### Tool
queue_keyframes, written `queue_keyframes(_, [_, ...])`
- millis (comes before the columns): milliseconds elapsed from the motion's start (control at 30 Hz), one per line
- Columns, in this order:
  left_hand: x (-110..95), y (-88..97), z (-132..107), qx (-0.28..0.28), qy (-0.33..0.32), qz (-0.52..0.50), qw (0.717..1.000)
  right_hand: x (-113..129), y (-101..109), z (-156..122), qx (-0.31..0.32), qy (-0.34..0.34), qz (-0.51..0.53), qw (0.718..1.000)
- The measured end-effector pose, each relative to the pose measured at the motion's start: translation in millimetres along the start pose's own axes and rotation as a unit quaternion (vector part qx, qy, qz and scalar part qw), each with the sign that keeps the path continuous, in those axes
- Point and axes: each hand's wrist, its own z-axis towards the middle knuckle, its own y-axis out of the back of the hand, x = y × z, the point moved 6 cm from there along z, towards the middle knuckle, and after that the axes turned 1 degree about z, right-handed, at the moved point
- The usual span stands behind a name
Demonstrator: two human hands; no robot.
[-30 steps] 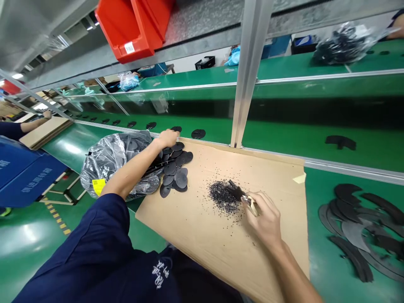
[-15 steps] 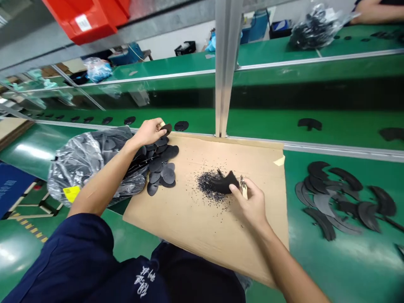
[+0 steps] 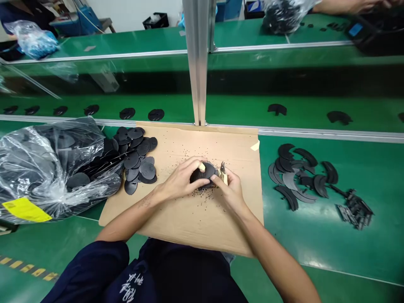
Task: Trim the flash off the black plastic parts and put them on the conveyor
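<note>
A: What does the left hand [image 3: 181, 179] have?

B: Its grip is closed around a black disc [image 3: 202, 174], with the hand curled over the top. The disc sits just above a cardboard sheet [image 3: 186, 223], near the sheet's middle.

A: And the right hand [image 3: 229, 190]?

B: It has a narrow grip on small snips [image 3: 223, 174] with pale handles. Their metal tips are at the disc's three o'clock edge, but I can't tell whether they touch it or whether the blades are open.

A: What's around them?

B: Black crumbs [image 3: 202, 194] are scattered over the cardboard, mostly just below the disc. At nine o'clock, a heap of matching discs [image 3: 137, 158] lies beside a clear plastic bag [image 3: 41, 164] with a yellow label [image 3: 25, 209].

A: Over at three o'clock?

B: Black crescent scraps [image 3: 295, 176] lie on the green worktop [image 3: 315, 252], with a clump of dark strips [image 3: 355, 212] just beyond them.

A: And ahead?

B: At twelve o'clock, a metal post [image 3: 196, 54] stands at the cardboard's far edge, beside a row of black discs [image 3: 126, 113]. At one o'clock, another person's hand [image 3: 347, 5] is near a bag of black parts [image 3: 284, 17].
</note>
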Motion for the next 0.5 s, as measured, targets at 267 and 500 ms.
queue_keyframes(267, [25.4,10.0,-12.3,-0.117,0.075,-0.025,0.990,-5.0,-2.9,-0.1,0.016,0.003,-0.033,0.999])
queue_keyframes(500, [24.5,0.4,-24.0,-0.174,0.085,-0.085,0.977,3.6,-7.5,-3.9,0.025,0.028,-0.067,0.997])
